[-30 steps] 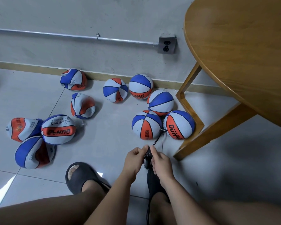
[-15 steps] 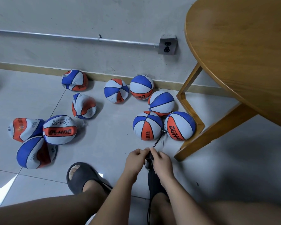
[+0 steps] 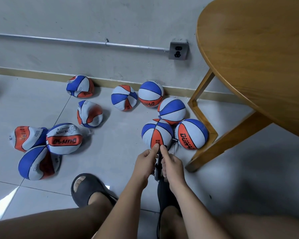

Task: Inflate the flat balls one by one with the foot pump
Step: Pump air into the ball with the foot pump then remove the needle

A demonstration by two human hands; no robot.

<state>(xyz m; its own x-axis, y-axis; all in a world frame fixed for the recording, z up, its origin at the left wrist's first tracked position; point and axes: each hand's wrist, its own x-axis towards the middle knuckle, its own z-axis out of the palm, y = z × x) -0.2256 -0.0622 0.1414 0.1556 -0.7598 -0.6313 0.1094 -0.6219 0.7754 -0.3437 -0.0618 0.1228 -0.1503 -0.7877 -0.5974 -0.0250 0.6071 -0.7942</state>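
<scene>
Foot pump (image 3: 158, 170): black, slender, long axis ran away from person toward wall, far end near round ball (image 3: 157, 134). Left hand (image 3: 145, 163) and right hand (image 3: 173, 165) both curled round pump, thumbs pointing forward. Ball panels blue, white, orange; crumpled flat ball (image 3: 89, 113) lay further left on glossy tile floor (image 3: 121, 152)

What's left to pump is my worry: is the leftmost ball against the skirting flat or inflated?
Flat. The leftmost ball is crumpled and caved in, unlike the round ball further along the skirting.
</scene>
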